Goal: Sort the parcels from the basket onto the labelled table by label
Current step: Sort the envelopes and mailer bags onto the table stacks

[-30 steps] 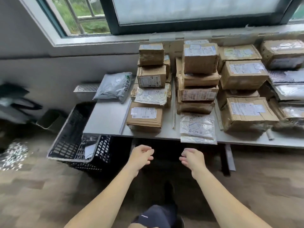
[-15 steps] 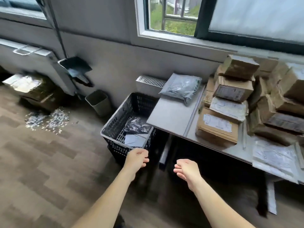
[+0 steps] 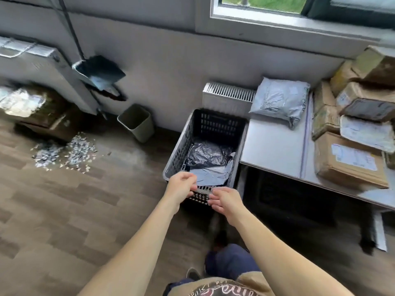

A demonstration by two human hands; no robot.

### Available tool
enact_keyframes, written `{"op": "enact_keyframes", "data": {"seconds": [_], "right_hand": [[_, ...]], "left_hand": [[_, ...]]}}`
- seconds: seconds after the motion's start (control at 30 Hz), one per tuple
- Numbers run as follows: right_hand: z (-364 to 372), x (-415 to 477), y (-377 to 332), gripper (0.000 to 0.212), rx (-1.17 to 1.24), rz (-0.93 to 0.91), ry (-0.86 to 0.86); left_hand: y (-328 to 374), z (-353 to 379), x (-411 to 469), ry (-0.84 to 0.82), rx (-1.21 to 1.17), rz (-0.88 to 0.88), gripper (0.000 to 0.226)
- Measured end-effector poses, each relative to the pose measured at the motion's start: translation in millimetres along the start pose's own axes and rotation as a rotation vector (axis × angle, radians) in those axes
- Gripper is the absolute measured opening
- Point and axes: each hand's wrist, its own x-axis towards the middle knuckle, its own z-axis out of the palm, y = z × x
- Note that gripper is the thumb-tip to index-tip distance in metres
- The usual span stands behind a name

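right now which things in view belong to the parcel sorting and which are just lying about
Job: basket, black bag and flat grey bag inside it, table, puffy grey bag and boxes on it, left hand, right hand.
Lying about: bin, dustpan, paper scraps on the floor, radiator.

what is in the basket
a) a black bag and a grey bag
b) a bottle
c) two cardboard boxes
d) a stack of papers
a: the basket holds a crumpled black bag with a flat grey bag just nearer the camera.
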Motion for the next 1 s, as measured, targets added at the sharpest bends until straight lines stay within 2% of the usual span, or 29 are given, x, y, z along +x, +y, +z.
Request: {"op": "enact_keyframes", "data": {"seconds": [0.13, 0.27, 0.37, 0.47, 0.67, 0.8, 0.87, 0.93, 1.0], "right_hand": [[27.4, 52.3, -31.6, 0.009, 0.099, 0.065, 0.028], [58.8, 89.1, -63.7, 0.008, 0.134, 0.126, -0.021], [73.7, 110.0, -86.6, 0.014, 0.195, 0.120, -0.033], [77.1, 133.7, -96.9, 0.009, 0.249, 0.155, 0.008], [81.0, 203.5, -96.9, 0.008, 0.408, 0.249, 0.162], [102.0, 253.1, -84.1, 0.007, 0.508, 0.293, 0.324], [117.5, 277.5, -71.1, 0.014, 0.584, 0.336, 0.426], [137.3, 300.6, -56.6, 0.023, 0.657, 0.418, 0.467], [152.8, 323.9, -42.1, 0.020, 0.732, 0.484, 0.522]], "left_hand": [[32.6, -13.6, 39.1, -0.011, 0.064, 0.037, 0.010], [72.4, -30.1, 70.9, 0.012, 0.170, 0.026, 0.012], [99.8, -32.2, 104.4, -0.019, 0.277, 0.028, 0.013], [113.8, -22.2, 137.1, -0.080, 0.364, 0.016, 0.007], [114.4, 3.8, 219.8, -0.277, 0.578, -0.038, 0.002], [95.3, 10.9, 297.7, -0.474, 0.733, -0.080, 0.020], [86.3, 12.5, 334.1, -0.605, 0.810, -0.112, 0.033], [79.5, 10.0, 366.3, -0.666, 0.863, -0.142, 0.041], [72.7, 13.4, 394.1, -0.712, 0.886, -0.164, 0.044]]}}
